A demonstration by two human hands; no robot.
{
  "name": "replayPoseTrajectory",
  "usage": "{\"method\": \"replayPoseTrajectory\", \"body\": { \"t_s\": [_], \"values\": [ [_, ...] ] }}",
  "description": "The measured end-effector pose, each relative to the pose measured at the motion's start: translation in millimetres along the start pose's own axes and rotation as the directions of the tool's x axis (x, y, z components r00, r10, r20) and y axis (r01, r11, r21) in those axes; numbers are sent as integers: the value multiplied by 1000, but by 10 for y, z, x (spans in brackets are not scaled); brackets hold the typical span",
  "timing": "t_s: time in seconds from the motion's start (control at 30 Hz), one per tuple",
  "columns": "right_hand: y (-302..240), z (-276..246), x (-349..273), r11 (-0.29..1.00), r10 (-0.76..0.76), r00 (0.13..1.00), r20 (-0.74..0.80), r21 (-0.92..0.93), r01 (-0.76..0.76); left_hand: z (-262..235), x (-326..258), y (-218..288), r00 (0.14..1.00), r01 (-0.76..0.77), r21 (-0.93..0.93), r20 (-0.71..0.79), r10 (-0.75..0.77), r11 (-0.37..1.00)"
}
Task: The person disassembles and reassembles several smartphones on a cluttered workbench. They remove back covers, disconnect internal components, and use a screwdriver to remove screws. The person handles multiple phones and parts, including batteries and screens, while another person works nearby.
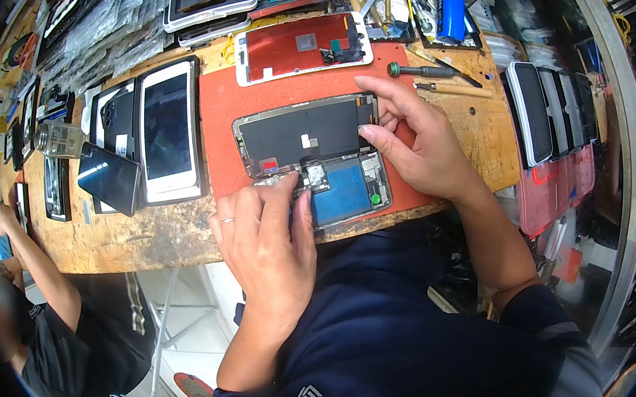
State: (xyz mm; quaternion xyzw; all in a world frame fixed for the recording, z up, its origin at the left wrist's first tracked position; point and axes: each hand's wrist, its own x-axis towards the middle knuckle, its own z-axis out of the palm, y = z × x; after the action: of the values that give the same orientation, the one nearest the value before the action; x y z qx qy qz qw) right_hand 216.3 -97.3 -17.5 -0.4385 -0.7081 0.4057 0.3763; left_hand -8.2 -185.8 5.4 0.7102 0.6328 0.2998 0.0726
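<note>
An opened smartphone lies on an orange-red work mat [221,143]. Its detached-side screen panel [276,140], dark back facing up, is raised along the far side of the phone body [341,192], which shows a blue battery and a bare circuit board. My right hand [428,135] holds the panel's right edge, thumb in front and index finger near the top corner. Over the left part of the body, my left hand [262,224] has its thumb and index finger close together at the board. Whatever small part lies under those fingertips is hidden.
Beyond lies a white-framed red panel [300,44]. A screwdriver [421,71] and wooden-handled tool [453,90] are at right. White-framed tablet [168,133], dark phone [109,177] and glass jar [60,139] stand left. Another person [76,344] sits at lower left.
</note>
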Motion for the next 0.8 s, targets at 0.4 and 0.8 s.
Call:
{"method": "replayPoseTrajectory", "body": {
  "t_s": [0.4,0.8],
  "values": [
    [-20,-9,-5,998,-38,999,7,-45,38,-55,104,-3,983,134,-62,133,-125,989],
    [23,-12,-27,997,-62,997,-36,48,64,-213,46,-200,986,163,-124,-27,-167,979]
  ]
}}
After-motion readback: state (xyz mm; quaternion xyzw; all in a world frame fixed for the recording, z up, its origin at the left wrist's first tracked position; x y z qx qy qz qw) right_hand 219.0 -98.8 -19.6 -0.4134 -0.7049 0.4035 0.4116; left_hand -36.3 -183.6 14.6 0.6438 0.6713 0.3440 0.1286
